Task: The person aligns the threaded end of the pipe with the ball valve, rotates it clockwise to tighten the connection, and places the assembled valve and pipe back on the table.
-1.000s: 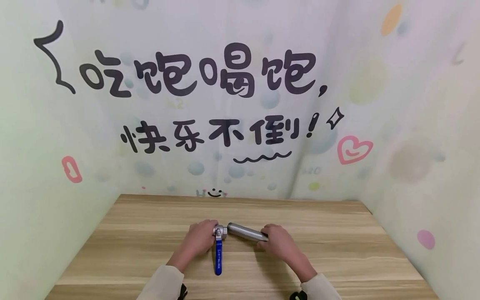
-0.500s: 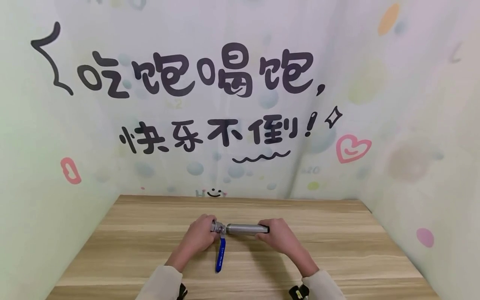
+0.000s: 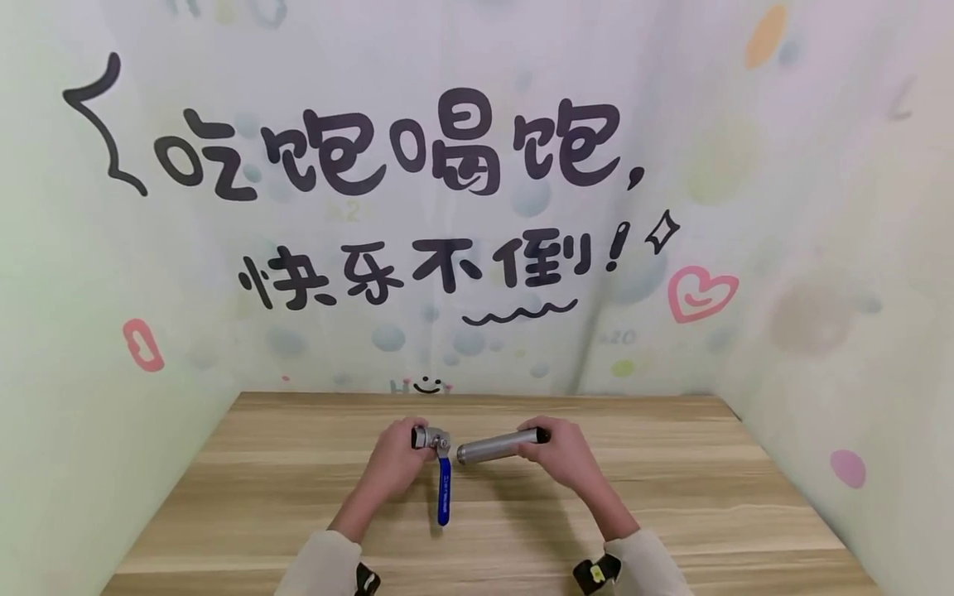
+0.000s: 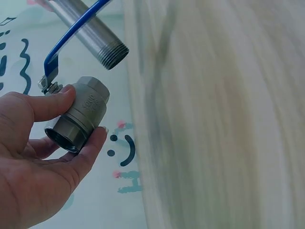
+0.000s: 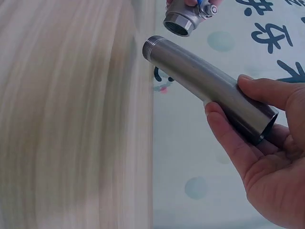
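My left hand [image 3: 398,459] grips a steel ball valve [image 4: 86,109] between thumb and fingers; its blue lever handle [image 3: 444,492] points down toward me. Letters are stamped on the valve body in the left wrist view. In my right hand [image 3: 562,455] is a plain steel pipe [image 5: 205,81], pinched near its far end by thumb and fingers. The pipe's threaded end [image 4: 114,55] faces the valve's hexagonal opening [image 5: 178,24], with a small gap between them. Both pieces are held above the table, and the pipe slants up to the right.
A wood-grain table [image 3: 298,497] lies under both hands. Behind it hangs a pale wall cloth [image 3: 447,348] with black lettering, and similar cloth closes off both sides. Black straps [image 3: 596,573] show at the sleeves.
The pipe has swung from sloping down rightward, through level, to sloping up rightward. Valve and pipe, close end to end half a second ago, stand slightly farther apart; both hands have risen a little.
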The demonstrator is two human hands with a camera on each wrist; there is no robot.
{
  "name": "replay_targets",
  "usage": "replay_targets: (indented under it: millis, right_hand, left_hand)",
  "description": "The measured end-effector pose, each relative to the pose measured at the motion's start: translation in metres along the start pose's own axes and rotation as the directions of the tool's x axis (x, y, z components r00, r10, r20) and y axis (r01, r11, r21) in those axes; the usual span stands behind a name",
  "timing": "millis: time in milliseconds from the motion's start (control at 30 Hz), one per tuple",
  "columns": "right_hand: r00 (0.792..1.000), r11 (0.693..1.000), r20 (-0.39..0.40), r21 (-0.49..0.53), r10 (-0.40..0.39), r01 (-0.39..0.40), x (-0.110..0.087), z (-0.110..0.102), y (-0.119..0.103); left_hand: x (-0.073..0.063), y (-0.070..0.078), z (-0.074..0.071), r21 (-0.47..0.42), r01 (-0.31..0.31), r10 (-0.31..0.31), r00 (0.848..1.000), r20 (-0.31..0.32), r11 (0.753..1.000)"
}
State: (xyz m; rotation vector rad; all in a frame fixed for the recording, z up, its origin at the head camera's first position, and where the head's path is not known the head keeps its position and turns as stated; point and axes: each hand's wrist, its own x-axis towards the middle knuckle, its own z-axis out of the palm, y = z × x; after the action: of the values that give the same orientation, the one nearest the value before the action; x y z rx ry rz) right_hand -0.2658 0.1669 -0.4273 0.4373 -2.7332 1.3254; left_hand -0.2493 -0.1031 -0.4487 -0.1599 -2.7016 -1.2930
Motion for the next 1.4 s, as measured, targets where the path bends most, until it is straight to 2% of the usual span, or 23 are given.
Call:
replay_targets:
  millis: [133, 233, 333, 433, 567, 700, 800, 900, 1067, 1133, 1400]
  right_hand:
    - [0.998, 0.992, -0.03, 0.118, 0.054, -0.05, 0.005, -0.004, 0.0]
    - [0.994, 0.968, -0.02, 0.23, 0.104, -0.096, 0.007, -0.008, 0.0]
    - [0.989, 0.924, -0.002, 0.356, 0.15, -0.14, 0.009, -0.011, -0.001]
    - [0.984, 0.883, 0.005, 0.441, 0.176, -0.16, 0.008, -0.014, -0.001]
    - [0.984, 0.832, 0.021, 0.531, 0.18, -0.163, 0.007, -0.017, -0.002]
    - [0.983, 0.767, 0.043, 0.619, 0.178, -0.166, 0.008, -0.019, -0.002]
    - [0.985, 0.733, 0.049, 0.662, 0.165, -0.156, 0.009, -0.019, -0.002]
    - [0.989, 0.717, 0.055, 0.683, 0.138, -0.138, 0.009, -0.019, -0.003]
    - [0.989, 0.673, 0.078, 0.726, 0.123, -0.141, 0.006, -0.016, -0.001]
    - [0.989, 0.656, 0.09, 0.74, 0.121, -0.148, 0.005, -0.014, 0.0]
    - [0.983, 0.64, 0.14, 0.746, 0.12, -0.185, 0.006, -0.005, 0.007]
  left_hand:
    - [0.003, 0.002, -0.004, -0.051, -0.002, 0.001, 1.0, -0.021, 0.999]
    - [0.004, 0.005, -0.006, -0.081, 0.012, -0.014, 0.999, -0.036, 0.997]
    - [0.002, 0.009, -0.009, -0.118, 0.035, -0.04, 0.998, -0.044, 0.992]
    - [0.001, 0.014, -0.013, -0.157, 0.061, -0.069, 0.996, -0.047, 0.986]
    - [0.0, 0.019, -0.02, -0.215, 0.086, -0.098, 0.994, -0.045, 0.973]
    - [-0.002, 0.022, -0.026, -0.288, 0.092, -0.106, 0.994, -0.035, 0.953]
    - [-0.004, 0.023, -0.028, -0.336, 0.08, -0.097, 0.995, -0.034, 0.938]
    - [-0.006, 0.023, -0.029, -0.39, 0.067, -0.086, 0.996, -0.031, 0.918]
    - [-0.011, 0.02, -0.029, -0.492, 0.09, -0.105, 0.994, -0.003, 0.866]
    - [-0.013, 0.018, -0.028, -0.513, 0.097, -0.109, 0.994, 0.005, 0.853]
    - [-0.018, 0.009, -0.026, -0.554, 0.102, -0.113, 0.993, 0.015, 0.826]
